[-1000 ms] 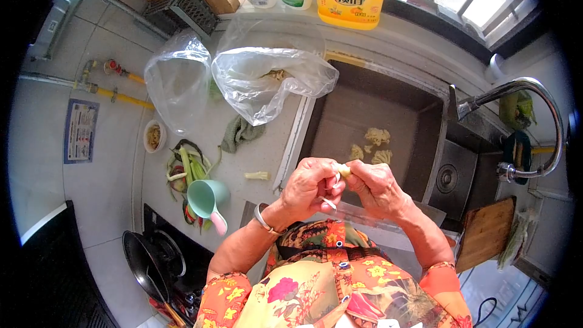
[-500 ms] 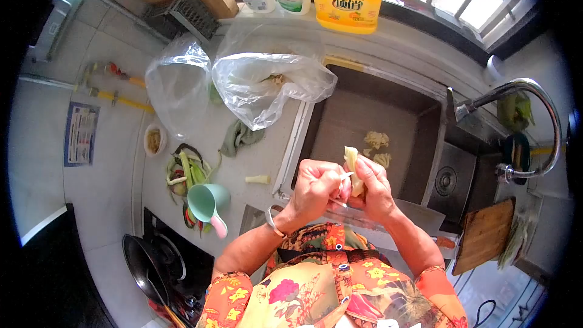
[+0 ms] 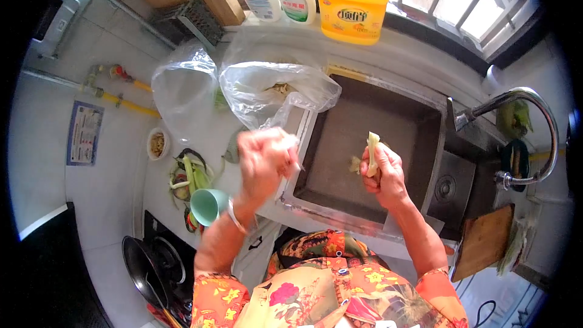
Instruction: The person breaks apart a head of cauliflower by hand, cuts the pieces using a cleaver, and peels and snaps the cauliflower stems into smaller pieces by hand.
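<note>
The pale stalk (image 3: 373, 149) is pinched in my right hand (image 3: 387, 175) over the sink (image 3: 337, 140), inside its right edge; a loosened grip could drop it. My left hand (image 3: 265, 158), blurred, is apart near the left edge, its hold I cannot tell.

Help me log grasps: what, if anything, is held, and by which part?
The right hand grips a pale, elongated vegetable stalk by its lower part. Whether the left hand holds anything is too blurred to tell.
</note>
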Action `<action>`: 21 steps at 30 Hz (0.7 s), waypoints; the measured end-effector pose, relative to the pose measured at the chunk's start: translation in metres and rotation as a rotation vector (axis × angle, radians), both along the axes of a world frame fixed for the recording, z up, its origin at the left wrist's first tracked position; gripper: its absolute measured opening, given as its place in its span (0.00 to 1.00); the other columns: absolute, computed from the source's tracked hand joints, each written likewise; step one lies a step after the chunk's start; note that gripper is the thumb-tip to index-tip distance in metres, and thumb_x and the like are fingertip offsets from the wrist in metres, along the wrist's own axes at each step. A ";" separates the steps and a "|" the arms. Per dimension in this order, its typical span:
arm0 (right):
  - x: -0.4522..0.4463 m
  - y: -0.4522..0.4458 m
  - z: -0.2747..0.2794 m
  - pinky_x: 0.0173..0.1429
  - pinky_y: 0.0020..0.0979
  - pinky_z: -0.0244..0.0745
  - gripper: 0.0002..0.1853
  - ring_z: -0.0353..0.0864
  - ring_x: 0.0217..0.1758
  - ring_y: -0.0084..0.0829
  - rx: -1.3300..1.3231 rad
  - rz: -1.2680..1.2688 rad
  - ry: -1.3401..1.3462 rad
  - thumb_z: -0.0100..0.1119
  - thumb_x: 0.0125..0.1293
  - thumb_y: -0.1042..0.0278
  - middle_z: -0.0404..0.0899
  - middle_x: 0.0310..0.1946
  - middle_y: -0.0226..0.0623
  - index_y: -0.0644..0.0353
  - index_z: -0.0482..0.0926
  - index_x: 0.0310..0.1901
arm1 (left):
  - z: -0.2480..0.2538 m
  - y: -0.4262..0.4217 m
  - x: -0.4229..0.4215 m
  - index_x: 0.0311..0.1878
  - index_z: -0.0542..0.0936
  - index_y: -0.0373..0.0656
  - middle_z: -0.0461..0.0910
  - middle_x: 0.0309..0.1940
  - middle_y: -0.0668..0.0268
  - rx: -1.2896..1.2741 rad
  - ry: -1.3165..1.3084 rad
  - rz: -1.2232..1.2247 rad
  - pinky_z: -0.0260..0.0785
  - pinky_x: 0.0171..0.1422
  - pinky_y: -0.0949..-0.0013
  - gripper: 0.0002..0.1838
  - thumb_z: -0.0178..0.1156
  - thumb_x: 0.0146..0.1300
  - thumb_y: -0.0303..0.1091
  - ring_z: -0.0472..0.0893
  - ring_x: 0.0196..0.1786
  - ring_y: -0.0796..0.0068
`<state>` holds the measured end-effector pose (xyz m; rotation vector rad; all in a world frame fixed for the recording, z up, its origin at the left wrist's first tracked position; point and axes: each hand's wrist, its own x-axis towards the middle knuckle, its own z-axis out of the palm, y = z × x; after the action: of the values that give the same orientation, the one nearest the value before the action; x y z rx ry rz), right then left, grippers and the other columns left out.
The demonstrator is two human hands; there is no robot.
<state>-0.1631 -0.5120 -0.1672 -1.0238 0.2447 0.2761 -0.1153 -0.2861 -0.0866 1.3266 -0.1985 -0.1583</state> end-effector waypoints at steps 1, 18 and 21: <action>0.001 0.001 0.002 0.13 0.19 0.46 0.17 0.54 0.11 0.14 -0.041 0.004 -0.065 0.42 0.71 0.52 0.69 0.19 0.30 0.58 0.68 0.36 | 0.005 0.008 0.019 0.12 0.72 0.37 0.72 0.11 0.67 0.151 -0.022 0.024 0.57 0.15 0.79 0.14 0.50 0.52 0.26 0.67 0.13 0.84; -0.001 0.008 0.012 0.16 0.17 0.50 0.16 0.58 0.14 0.14 -0.211 0.125 -0.159 0.41 0.72 0.54 0.70 0.21 0.28 0.59 0.71 0.36 | -0.013 0.010 0.118 0.46 0.77 0.38 0.79 0.40 0.47 1.430 -0.408 -0.056 0.68 0.55 0.59 0.20 0.45 0.50 0.17 0.78 0.46 0.51; 0.000 0.009 0.015 0.15 0.17 0.50 0.17 0.58 0.14 0.14 -0.170 0.123 -0.114 0.41 0.72 0.54 0.69 0.21 0.28 0.59 0.71 0.36 | -0.013 0.015 0.115 0.49 0.77 0.41 0.76 0.47 0.48 1.216 -0.662 -0.108 0.65 0.59 0.60 0.22 0.46 0.50 0.16 0.75 0.52 0.52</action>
<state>-0.1627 -0.5029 -0.1518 -1.2213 0.1034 0.3111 -0.0002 -0.2712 -0.0994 2.5580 -0.8224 0.1125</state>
